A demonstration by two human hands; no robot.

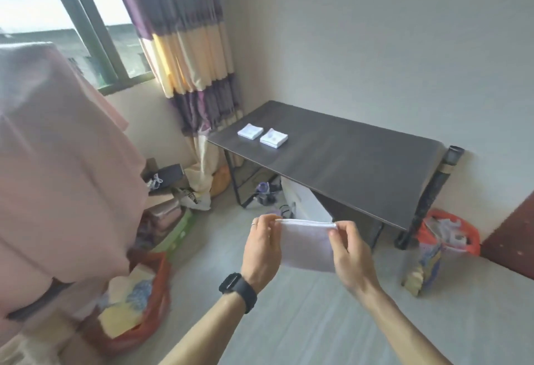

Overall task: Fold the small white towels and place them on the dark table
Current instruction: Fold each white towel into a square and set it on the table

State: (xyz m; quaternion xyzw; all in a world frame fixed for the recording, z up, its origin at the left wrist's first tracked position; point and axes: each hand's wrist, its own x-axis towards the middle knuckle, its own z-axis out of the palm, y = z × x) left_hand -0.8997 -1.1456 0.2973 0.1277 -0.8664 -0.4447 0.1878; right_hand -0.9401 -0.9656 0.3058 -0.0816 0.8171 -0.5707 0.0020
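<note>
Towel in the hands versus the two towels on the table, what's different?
The held towel hangs in the air, pinched at its top corners by the left hand and right hand; the table towels lie flat on the dark table. The held towel is a wide, partly folded sheet; the table towels are compact squares. All are white.

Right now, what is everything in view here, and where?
dark table: one, dark, against the wall
folded towels: two, white, side by side on the table
held towel: one, white, mid-air in the foreground
curtain: one, purple and cream, left of the table
pink cloth: one, pink, hanging at left
orange bags: two, orange, on the floor
watch: one, black, left wrist
left hand: one, pinching towel's upper left corner
right hand: one, pinching towel's upper right corner
</note>
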